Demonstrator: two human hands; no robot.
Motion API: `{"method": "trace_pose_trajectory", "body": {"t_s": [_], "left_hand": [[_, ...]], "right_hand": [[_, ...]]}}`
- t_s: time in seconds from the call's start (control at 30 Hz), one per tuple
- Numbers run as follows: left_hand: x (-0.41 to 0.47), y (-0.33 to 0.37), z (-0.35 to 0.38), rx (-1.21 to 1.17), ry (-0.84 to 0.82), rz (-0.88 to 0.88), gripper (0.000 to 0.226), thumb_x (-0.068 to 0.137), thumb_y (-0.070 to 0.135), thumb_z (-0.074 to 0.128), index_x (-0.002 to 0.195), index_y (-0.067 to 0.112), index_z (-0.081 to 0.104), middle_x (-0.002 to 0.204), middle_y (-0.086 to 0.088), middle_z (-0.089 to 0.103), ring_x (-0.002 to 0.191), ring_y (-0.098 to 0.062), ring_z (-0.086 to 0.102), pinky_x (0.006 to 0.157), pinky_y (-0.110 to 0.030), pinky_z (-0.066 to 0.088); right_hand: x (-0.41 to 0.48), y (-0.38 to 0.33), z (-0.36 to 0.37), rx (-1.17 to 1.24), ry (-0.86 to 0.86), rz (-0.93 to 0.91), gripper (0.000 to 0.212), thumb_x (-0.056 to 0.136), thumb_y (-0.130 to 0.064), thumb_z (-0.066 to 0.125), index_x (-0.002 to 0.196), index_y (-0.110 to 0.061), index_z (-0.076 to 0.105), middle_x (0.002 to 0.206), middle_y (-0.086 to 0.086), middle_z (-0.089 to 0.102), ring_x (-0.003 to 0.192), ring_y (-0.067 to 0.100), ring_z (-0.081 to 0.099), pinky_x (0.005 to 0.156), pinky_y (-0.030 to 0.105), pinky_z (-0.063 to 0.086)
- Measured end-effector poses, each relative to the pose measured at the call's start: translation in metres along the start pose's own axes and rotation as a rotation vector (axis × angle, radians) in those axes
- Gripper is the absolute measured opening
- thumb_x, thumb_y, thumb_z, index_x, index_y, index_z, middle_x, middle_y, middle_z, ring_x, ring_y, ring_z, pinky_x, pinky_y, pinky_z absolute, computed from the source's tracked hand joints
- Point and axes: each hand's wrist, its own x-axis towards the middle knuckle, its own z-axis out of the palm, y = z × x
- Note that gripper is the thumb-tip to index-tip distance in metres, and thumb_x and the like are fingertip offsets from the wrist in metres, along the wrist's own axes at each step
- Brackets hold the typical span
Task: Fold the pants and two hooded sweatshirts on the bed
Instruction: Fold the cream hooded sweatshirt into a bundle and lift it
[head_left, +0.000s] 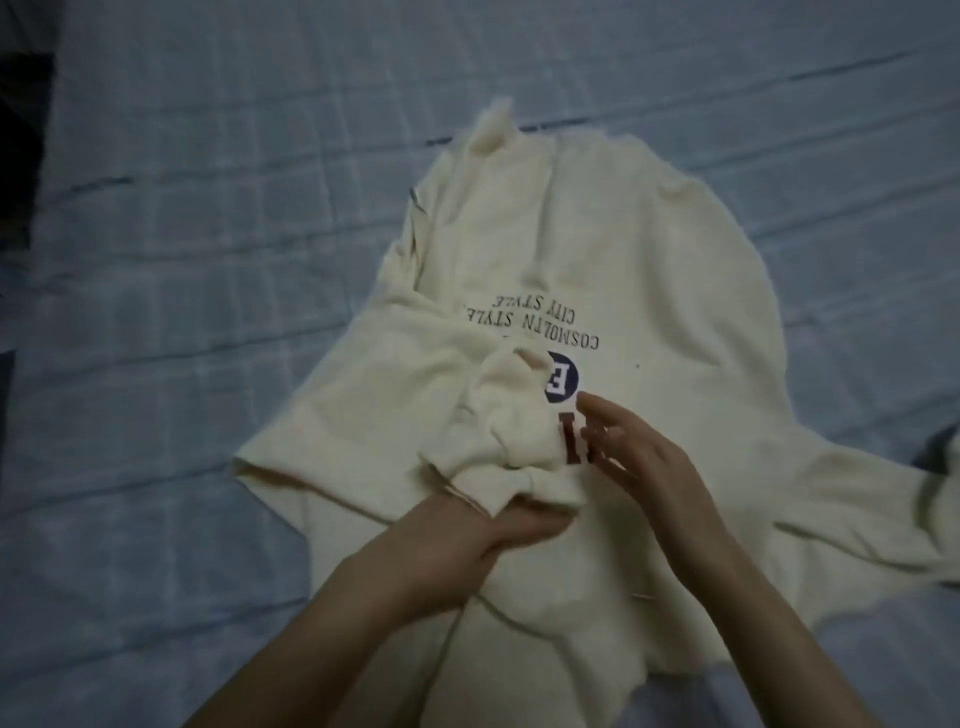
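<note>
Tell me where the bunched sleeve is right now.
Head view, centre: the bunched sleeve lies across the sweatshirt chest, over part of the print, just above the left hand and left of the right hand.

Count log, head view, as I read it from my station.
Hooded sweatshirts: 1, the cream hooded sweatshirt (649, 270).
Lines of black lettering (524, 319) printed on it: 2.
Navy round badge (563, 384) on it: 1.
Hands: 2, left hand (483, 540) and right hand (639, 457).
Beds: 1, the bed (208, 260) under a blue checked sheet.
Dark cloth scrap (935, 441) at right edge: 1; I cannot tell its kind.
Dark shape (21, 156) at left edge: 1, too dim to identify.
</note>
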Motion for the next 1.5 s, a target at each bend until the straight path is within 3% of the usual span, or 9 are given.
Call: {"method": "trace_pose_trajectory", "body": {"t_s": [0.13, 0.33, 0.53, 0.73, 0.9, 1.03, 1.23, 1.37, 1.5], "left_hand": [[-0.034, 0.006, 0.010, 0.044, 0.093, -0.027, 0.057, 0.083, -0.004, 0.049, 0.128, 0.027, 0.067, 0.150, 0.009, 0.046, 0.139, -0.012, 0.039, 0.114, -0.023, 0.029], [-0.090, 0.003, -0.008, 0.141, 0.585, -0.356, 0.036, 0.078, 0.010, 0.044, 0.086, 0.016, 0.079, 0.105, 0.003, 0.072, 0.100, -0.017, 0.062, 0.093, -0.009, 0.039], [-0.037, -0.046, -0.036, 0.662, 0.493, -0.543, 0.050, 0.098, 0.025, 0.038, 0.147, 0.018, 0.044, 0.156, -0.004, 0.038, 0.145, -0.031, 0.030, 0.118, -0.051, 0.019], [-0.036, -0.082, -0.020, 0.704, 0.355, -0.595, 0.055, 0.101, 0.038, 0.022, 0.155, 0.026, 0.027, 0.162, 0.003, 0.025, 0.150, -0.026, 0.018, 0.119, -0.051, 0.017], [-0.036, -0.078, -0.021, 0.674, 0.363, -0.586, 0.054, 0.101, 0.037, 0.025, 0.154, 0.026, 0.030, 0.160, 0.004, 0.029, 0.149, -0.026, 0.022, 0.119, -0.051, 0.018], [-0.037, -0.069, -0.027, 0.654, 0.373, -0.602, 0.056, 0.099, 0.039, 0.024, 0.153, 0.026, 0.034, 0.160, 0.002, 0.030, 0.149, -0.027, 0.021, 0.119, -0.050, 0.013], [0.000, -0.016, 0.003, 0.612, 0.315, -0.347, 0.055, 0.099, 0.039, 0.028, 0.153, 0.029, 0.031, 0.161, 0.006, 0.026, 0.150, -0.023, 0.019, 0.120, -0.049, 0.008], [0.034, 0.006, 0.041, 0.564, 0.173, -0.258, 0.054, 0.099, 0.041, 0.028, 0.151, 0.029, 0.036, 0.161, 0.003, 0.027, 0.150, -0.024, 0.021, 0.120, -0.050, 0.010], [0.042, 0.010, 0.056, 0.573, 0.154, -0.248, 0.053, 0.099, 0.043, 0.028, 0.150, 0.031, 0.039, 0.162, 0.001, 0.023, 0.150, -0.026, 0.018, 0.121, -0.050, 0.009]], "right_hand": [[-0.003, 0.013, -0.014, -0.169, 0.111, -0.089, 0.035, 0.103, -0.014, 0.049, 0.132, -0.028, 0.063, 0.128, -0.018, 0.065, 0.119, -0.005, 0.057, 0.101, 0.014, 0.042], [0.010, 0.020, -0.002, -0.602, 0.107, -0.226, 0.041, 0.101, -0.010, 0.050, 0.141, -0.018, 0.055, 0.150, -0.003, 0.047, 0.141, 0.013, 0.040, 0.113, 0.020, 0.027], [0.008, 0.009, 0.053, -0.707, 0.009, -0.545, 0.049, 0.099, -0.030, 0.042, 0.145, -0.015, 0.051, 0.154, 0.006, 0.043, 0.144, 0.024, 0.035, 0.120, 0.039, 0.026], [0.027, 0.038, 0.092, -1.172, -0.211, -0.483, 0.065, 0.097, -0.062, 0.031, 0.157, -0.045, 0.011, 0.168, 0.005, 0.010, 0.155, 0.027, -0.008, 0.123, 0.050, -0.003], [0.019, 0.034, 0.087, -0.917, -0.130, -0.520, 0.054, 0.096, -0.026, 0.059, 0.148, -0.026, 0.045, 0.150, 0.006, 0.049, 0.148, 0.030, 0.031, 0.119, 0.057, 0.018], [-0.001, 0.015, 0.048, -0.116, 0.246, -0.323, 0.042, 0.089, -0.005, 0.062, 0.129, -0.017, 0.063, 0.128, -0.007, 0.066, 0.122, 0.004, 0.058, 0.104, 0.022, 0.044], [-0.036, 0.025, -0.047, 0.364, 0.596, -0.008, 0.030, 0.103, -0.009, 0.039, 0.115, -0.028, 0.058, 0.081, -0.014, 0.050, 0.076, 0.003, 0.047, 0.071, 0.020, 0.039], [-0.036, 0.026, -0.069, 0.006, 0.619, 0.087, 0.057, 0.096, -0.028, 0.065, 0.145, -0.037, 0.039, 0.131, -0.006, 0.056, 0.111, -0.001, 0.059, 0.095, 0.020, 0.047], [-0.035, 0.032, -0.082, -0.381, 0.515, -0.109, 0.070, 0.081, -0.008, 0.073, 0.140, -0.040, 0.050, 0.114, -0.015, 0.063, 0.102, 0.006, 0.064, 0.091, 0.029, 0.053]]}}
